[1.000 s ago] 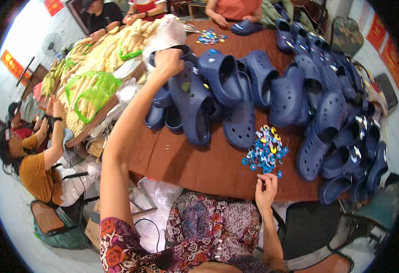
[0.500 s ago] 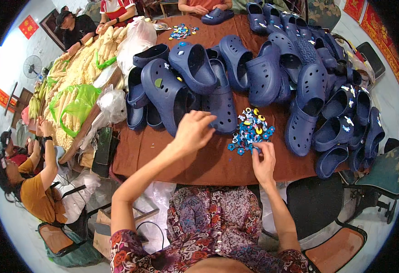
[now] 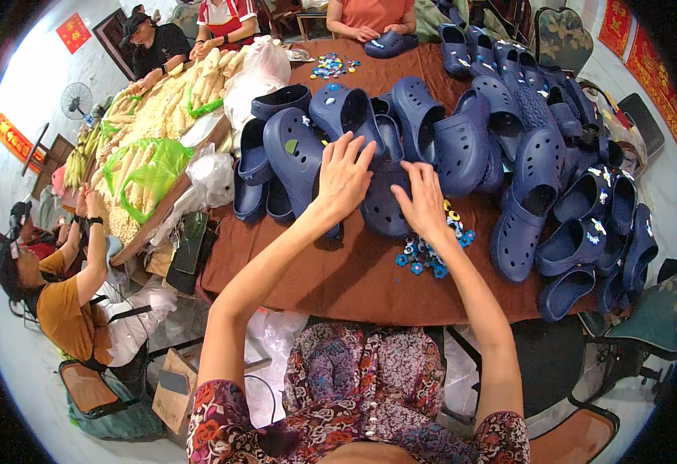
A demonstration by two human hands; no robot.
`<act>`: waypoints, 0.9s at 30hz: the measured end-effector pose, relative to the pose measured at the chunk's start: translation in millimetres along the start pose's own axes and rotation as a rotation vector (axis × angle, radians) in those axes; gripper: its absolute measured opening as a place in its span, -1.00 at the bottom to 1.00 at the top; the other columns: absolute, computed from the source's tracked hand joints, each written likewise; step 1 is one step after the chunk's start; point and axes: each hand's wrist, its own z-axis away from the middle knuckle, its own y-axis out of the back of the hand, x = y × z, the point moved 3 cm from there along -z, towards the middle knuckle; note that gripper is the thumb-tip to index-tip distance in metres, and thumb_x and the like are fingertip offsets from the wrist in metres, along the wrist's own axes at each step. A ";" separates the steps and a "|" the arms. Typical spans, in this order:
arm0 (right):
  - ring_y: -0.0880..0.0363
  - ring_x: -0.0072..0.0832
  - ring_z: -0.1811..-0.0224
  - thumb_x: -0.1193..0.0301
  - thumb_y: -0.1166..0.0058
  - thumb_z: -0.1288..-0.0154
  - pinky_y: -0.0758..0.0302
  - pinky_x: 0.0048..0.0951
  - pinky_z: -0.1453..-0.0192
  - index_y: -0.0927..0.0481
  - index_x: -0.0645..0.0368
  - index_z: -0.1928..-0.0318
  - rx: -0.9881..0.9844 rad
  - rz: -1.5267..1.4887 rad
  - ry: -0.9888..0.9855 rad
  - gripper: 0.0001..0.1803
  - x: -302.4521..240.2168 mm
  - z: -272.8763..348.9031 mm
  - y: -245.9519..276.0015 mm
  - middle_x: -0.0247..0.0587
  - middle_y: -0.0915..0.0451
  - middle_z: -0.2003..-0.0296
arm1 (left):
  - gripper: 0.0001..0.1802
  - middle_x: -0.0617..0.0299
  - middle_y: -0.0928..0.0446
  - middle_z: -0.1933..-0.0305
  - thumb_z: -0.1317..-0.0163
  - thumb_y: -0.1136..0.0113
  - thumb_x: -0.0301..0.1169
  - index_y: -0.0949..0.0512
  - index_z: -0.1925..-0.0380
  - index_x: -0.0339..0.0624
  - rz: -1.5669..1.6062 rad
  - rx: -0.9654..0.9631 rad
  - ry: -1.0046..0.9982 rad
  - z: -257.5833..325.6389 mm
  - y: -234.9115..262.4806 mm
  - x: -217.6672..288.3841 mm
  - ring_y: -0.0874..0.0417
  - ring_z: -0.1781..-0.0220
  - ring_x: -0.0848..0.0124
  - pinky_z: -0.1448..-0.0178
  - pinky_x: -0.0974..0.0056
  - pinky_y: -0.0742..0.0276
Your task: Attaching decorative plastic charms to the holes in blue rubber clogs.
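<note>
A navy clog [image 3: 385,203] lay sole-up near the middle of the brown table [image 3: 338,278], amid a heap of like clogs [image 3: 524,131]. The left hand [image 3: 344,176] rested on it, fingers spread apart and gripping nothing. The right hand [image 3: 423,203] touched its right side, fingers likewise apart. Small coloured shoe charms [image 3: 425,259] lay just beside that wrist.
</note>
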 end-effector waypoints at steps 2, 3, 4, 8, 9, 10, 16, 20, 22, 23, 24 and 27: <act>-0.43 -0.03 -0.02 0.34 -0.24 -0.19 -0.46 -0.12 -0.09 -0.45 0.20 -0.14 -0.046 0.044 0.032 -0.49 3.6 -15.3 -7.9 0.00 -0.40 0.01 | -0.37 0.12 -0.45 -0.13 0.01 -0.37 -0.37 -0.46 -0.15 -0.03 0.001 -0.035 -0.020 -1.8 -1.8 -8.4 -0.34 -0.30 0.08 -0.33 0.00 -0.22; -0.43 -0.04 -0.02 0.32 -0.25 -0.19 -0.48 -0.13 -0.07 -0.49 0.19 -0.08 -0.054 0.063 0.043 -0.54 5.2 -19.9 -11.3 -0.01 -0.41 0.02 | -0.39 0.16 -0.48 -0.07 0.00 -0.38 -0.36 -0.47 -0.14 -0.01 0.001 -0.100 -0.028 -2.3 -4.1 -11.6 -0.36 -0.28 0.10 -0.31 0.01 -0.24; -0.43 -0.04 -0.02 0.32 -0.25 -0.19 -0.48 -0.13 -0.07 -0.49 0.19 -0.08 -0.050 0.066 0.045 -0.54 7.7 -22.9 -13.6 -0.01 -0.41 0.02 | -0.39 0.16 -0.48 -0.07 0.00 -0.38 -0.36 -0.47 -0.14 -0.01 0.005 -0.072 -0.040 -2.3 -3.6 -13.4 -0.36 -0.28 0.10 -0.31 0.01 -0.24; -0.44 -0.02 -0.03 0.30 -0.25 -0.19 -0.47 -0.12 -0.08 -0.52 0.15 -0.02 -0.110 0.045 0.009 -0.60 21.4 -30.5 -26.2 0.00 -0.41 0.04 | -0.41 0.20 -0.50 0.00 0.00 -0.40 -0.33 -0.49 -0.12 0.03 -0.028 -0.063 -0.081 -1.0 -2.3 -19.1 -0.41 -0.23 0.13 -0.28 0.03 -0.26; -0.44 -0.01 -0.03 0.30 -0.25 -0.19 -0.47 -0.12 -0.09 -0.52 0.14 0.01 -0.100 0.029 -0.001 -0.62 24.8 -31.5 -28.7 0.02 -0.40 0.04 | -0.41 0.19 -0.50 0.00 -0.01 -0.39 -0.33 -0.49 -0.12 0.04 -0.041 -0.096 -0.078 -0.5 -2.6 -20.6 -0.42 -0.23 0.14 -0.27 0.04 -0.26; -0.44 -0.01 -0.03 0.30 -0.25 -0.19 -0.47 -0.12 -0.09 -0.52 0.14 0.01 -0.100 0.030 0.000 -0.62 27.6 -32.5 -30.8 0.02 -0.40 0.04 | -0.41 0.19 -0.50 0.00 -0.01 -0.39 -0.33 -0.49 -0.12 0.04 -0.039 -0.085 -0.080 0.0 -1.5 -21.7 -0.42 -0.23 0.14 -0.27 0.04 -0.26; -0.45 0.03 -0.03 0.20 -0.32 -0.10 -0.43 -0.14 -0.16 -0.59 0.12 0.12 -0.192 -0.086 -0.230 -0.61 38.6 -38.8 -30.5 0.08 -0.39 0.04 | -0.44 0.18 -0.50 0.05 -0.04 -0.37 -0.31 -0.50 -0.12 0.07 -0.061 -0.093 -0.114 -0.6 1.6 -27.6 -0.44 -0.20 0.15 -0.24 0.08 -0.30; -0.46 -0.03 -0.04 0.17 -0.34 -0.06 -0.43 -0.17 -0.15 -0.61 0.12 0.17 -0.140 -0.088 -0.287 -0.61 28.9 -41.0 -4.8 0.05 -0.40 0.05 | -0.46 0.17 -0.50 0.06 -0.07 -0.34 -0.27 -0.50 -0.12 0.08 -0.062 -0.089 -0.071 -3.8 5.0 -36.9 -0.44 -0.20 0.15 -0.21 0.09 -0.34; -0.49 -0.07 0.00 0.16 -0.35 -0.05 -0.46 -0.20 -0.12 -0.63 0.16 0.20 -0.078 -0.063 -0.238 -0.60 21.3 -36.9 19.4 0.03 -0.45 0.10 | -0.45 0.17 -0.51 0.04 -0.06 -0.35 -0.28 -0.50 -0.12 0.09 -0.047 -0.112 -0.069 -3.4 5.4 -38.7 -0.44 -0.21 0.15 -0.22 0.09 -0.34; -0.50 -0.09 0.01 0.16 -0.35 -0.05 -0.46 -0.21 -0.10 -0.62 0.18 0.21 -0.065 -0.074 -0.243 -0.60 18.4 -32.1 33.1 0.01 -0.45 0.10 | -0.46 0.17 -0.51 0.03 -0.05 -0.35 -0.29 -0.51 -0.10 0.08 -0.041 -0.118 -0.075 -3.4 4.7 -38.5 -0.43 -0.22 0.14 -0.24 0.08 -0.33; -0.52 -0.11 0.03 0.17 -0.36 -0.05 -0.47 -0.23 -0.09 -0.62 0.19 0.23 -0.053 -0.090 -0.244 -0.61 15.0 -25.3 47.0 0.00 -0.46 0.11 | -0.46 0.17 -0.51 0.03 -0.05 -0.35 -0.29 -0.51 -0.10 0.08 -0.035 -0.109 -0.075 -3.3 4.3 -38.3 -0.43 -0.22 0.14 -0.24 0.08 -0.33; -0.52 -0.18 0.09 0.25 -0.37 -0.06 -0.48 -0.29 -0.02 -0.60 0.24 0.26 -0.003 -0.118 -0.262 -0.65 1.4 6.6 85.2 -0.08 -0.46 0.14 | -0.47 0.17 -0.51 0.01 -0.04 -0.34 -0.35 -0.51 -0.09 0.07 -0.030 -0.124 -0.113 -1.9 -0.8 -35.2 -0.42 -0.24 0.13 -0.26 0.08 -0.32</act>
